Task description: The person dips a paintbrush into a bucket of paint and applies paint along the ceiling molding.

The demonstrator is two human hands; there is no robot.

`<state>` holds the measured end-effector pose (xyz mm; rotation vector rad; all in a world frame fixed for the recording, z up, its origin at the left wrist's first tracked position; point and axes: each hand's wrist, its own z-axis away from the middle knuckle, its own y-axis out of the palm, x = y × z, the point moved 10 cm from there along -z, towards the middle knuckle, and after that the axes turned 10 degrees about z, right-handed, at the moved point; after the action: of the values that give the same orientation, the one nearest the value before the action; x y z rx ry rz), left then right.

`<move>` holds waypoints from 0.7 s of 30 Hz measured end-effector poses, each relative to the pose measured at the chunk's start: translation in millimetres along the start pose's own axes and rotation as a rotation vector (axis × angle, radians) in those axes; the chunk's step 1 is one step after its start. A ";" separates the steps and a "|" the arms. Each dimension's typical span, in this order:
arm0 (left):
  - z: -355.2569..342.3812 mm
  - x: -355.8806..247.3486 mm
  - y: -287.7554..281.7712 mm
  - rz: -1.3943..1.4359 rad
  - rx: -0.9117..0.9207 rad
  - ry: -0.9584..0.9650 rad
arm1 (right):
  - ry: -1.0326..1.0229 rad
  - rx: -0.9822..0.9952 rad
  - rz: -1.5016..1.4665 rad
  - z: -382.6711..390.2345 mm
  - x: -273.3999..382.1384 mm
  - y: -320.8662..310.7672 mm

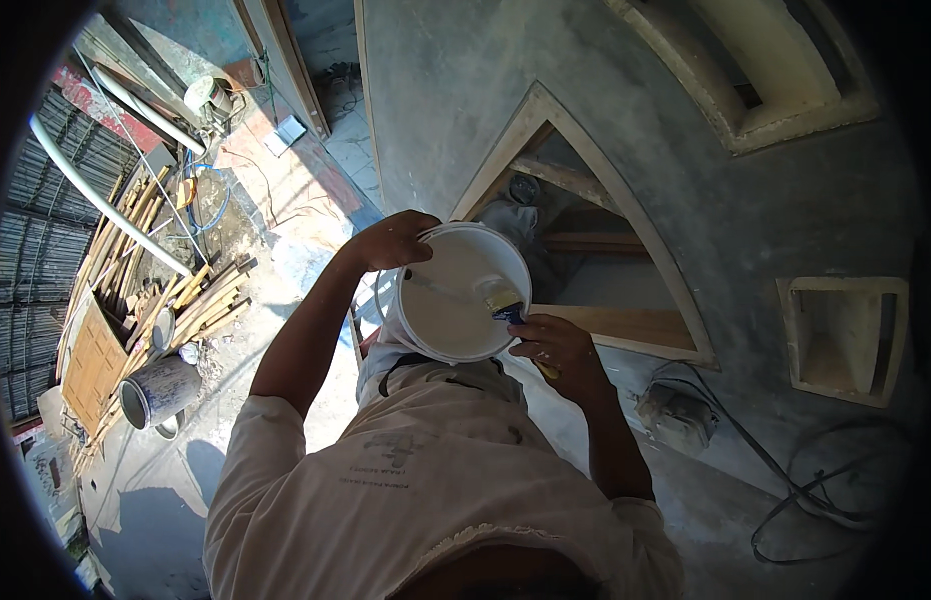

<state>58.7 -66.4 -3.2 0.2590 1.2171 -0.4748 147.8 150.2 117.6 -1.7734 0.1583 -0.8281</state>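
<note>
A round white bucket (413, 329) with pale, creamy paint (448, 309) in it is held up in front of my body. My left hand (397, 241) grips its rim at the upper left, with the thumb over the edge. In my right hand (562, 352) is a paintbrush (506, 305) with a dark blue ferrule and a yellowish handle end. The brush's light bristles reach over the right rim into the bucket, near or against the inner wall; whether they touch the paint I cannot tell.
Ahead and right, a grey plastered wall (445, 120) has a triangular framed opening (625, 235) and a small square niche (843, 335). A machine-like box (677, 415) and black cables (805, 490) lie at right. Bamboo poles (200, 300) and a paint-stained bucket (160, 390) are on the left.
</note>
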 end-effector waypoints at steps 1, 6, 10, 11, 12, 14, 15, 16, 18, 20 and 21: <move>1.2 0.2 -2.2 -0.030 -0.022 -0.009 | 0.007 0.012 0.005 4.9 -1.1 -0.5; 0.8 -3.3 -1.9 -0.057 -0.031 0.033 | 0.091 -0.005 -0.130 17.8 -10.2 3.3; 1.2 -2.6 2.5 -0.046 0.006 0.019 | 0.097 -0.080 -0.243 17.3 -9.3 -6.2; 0.4 2.8 2.9 -0.046 0.004 0.021 | 0.131 -0.099 -0.263 18.3 -13.2 -7.3; 0.0 9.2 2.9 -0.037 -0.002 0.032 | 0.129 -0.099 -0.262 19.5 -13.2 -4.5; -1.1 4.0 2.5 -0.037 -0.005 0.051 | 0.247 -0.277 -0.399 25.3 -31.7 -8.7; 0.1 4.5 4.5 -0.033 -0.004 0.037 | 0.246 -0.282 -0.397 25.6 -31.0 -6.5; 1.1 2.3 3.6 -0.032 -0.007 0.025 | 0.313 -0.375 -0.583 27.6 -41.1 -7.3; 0.7 -0.1 0.6 -0.059 -0.010 0.036 | 0.373 -0.471 -0.769 29.6 -57.2 -4.5; -1.2 1.0 -3.8 -0.104 -0.027 0.046 | 0.558 -0.541 -1.053 38.6 -89.3 16.8; -1.4 0.7 -4.3 -0.109 -0.026 0.050 | 0.554 -0.546 -1.052 40.3 -96.5 23.5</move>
<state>55.6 -69.6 -4.0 0.1835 1.2897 -0.5489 106.9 220.6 47.7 -2.0550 -0.2485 -2.1968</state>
